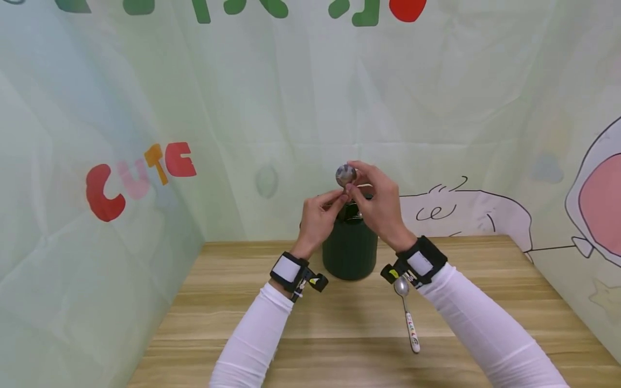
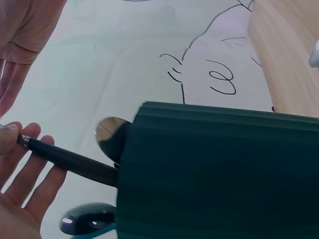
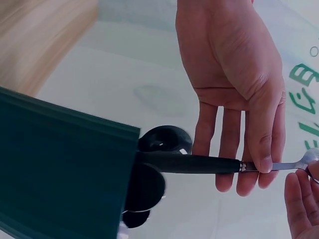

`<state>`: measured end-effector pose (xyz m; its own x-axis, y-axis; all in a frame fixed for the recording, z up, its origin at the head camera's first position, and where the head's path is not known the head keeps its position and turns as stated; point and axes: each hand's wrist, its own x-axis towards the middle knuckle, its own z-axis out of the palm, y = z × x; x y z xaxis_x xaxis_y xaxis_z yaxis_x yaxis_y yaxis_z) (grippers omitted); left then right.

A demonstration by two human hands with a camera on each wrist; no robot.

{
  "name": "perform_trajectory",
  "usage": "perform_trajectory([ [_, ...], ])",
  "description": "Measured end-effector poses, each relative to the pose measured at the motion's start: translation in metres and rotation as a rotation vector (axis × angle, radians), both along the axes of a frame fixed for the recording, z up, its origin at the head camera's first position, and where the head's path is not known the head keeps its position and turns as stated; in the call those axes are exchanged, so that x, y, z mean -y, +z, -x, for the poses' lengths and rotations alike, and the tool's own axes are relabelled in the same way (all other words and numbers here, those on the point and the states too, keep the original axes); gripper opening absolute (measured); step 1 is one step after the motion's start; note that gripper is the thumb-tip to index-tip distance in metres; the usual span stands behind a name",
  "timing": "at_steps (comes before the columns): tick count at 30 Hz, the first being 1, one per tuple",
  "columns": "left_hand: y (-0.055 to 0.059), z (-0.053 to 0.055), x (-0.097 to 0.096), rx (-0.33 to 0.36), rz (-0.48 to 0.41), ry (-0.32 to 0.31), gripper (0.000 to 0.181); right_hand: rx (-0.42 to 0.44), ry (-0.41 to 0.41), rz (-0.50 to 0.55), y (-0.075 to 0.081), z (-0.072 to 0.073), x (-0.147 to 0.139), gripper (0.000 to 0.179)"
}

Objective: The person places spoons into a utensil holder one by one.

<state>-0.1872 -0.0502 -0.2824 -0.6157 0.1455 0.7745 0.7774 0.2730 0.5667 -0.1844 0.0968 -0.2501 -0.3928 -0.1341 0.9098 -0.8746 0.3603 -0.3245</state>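
Note:
Both hands hold one spoon (image 1: 345, 174) upright, its metal bowl at the top and its black handle (image 3: 199, 164) down in a dark green ribbed holder (image 1: 349, 253). My left hand (image 1: 317, 220) pinches the thin metal neck just above the handle; in the right wrist view this left hand (image 3: 234, 74) has thumb and fingers on either side of it. Higher up, my right hand (image 1: 380, 207) grips the spoon near its bowl. Beside the handle, a shiny rounded utensil end (image 2: 110, 139) sticks out of the holder, and another dark one (image 2: 88, 218) shows further along.
A metal spoon (image 1: 409, 318) with a white patterned handle lies on the wooden table (image 1: 339, 345), in front of the holder to the right. Printed cloth (image 1: 291, 108) hangs behind the table and at both sides.

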Motion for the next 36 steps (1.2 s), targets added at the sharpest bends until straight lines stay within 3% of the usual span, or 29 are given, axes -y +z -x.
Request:
perform_trajectory([
  [3,-0.014,0.017,0.002,0.036,0.007,-0.009,0.020,0.016,-0.007,-0.015,-0.005,0.005,-0.001,0.046],
  [7,-0.023,0.027,0.003,0.080,0.030,-0.018,0.022,0.031,-0.019,-0.036,-0.012,0.012,-0.002,0.046],
  [13,-0.027,0.031,0.006,0.117,0.063,-0.032,0.021,0.072,-0.038,-0.059,-0.019,0.020,-0.001,0.052],
  [21,-0.030,0.033,0.011,0.166,0.114,-0.002,0.021,0.219,-0.032,-0.096,-0.028,0.024,0.001,0.051],
  [28,-0.035,0.037,0.013,0.178,0.128,0.006,0.017,0.343,-0.094,-0.139,-0.038,0.026,0.001,0.026],
  [36,-0.038,0.040,0.012,0.170,0.071,0.014,0.010,0.366,-0.118,-0.166,-0.045,0.030,0.001,0.009],
])
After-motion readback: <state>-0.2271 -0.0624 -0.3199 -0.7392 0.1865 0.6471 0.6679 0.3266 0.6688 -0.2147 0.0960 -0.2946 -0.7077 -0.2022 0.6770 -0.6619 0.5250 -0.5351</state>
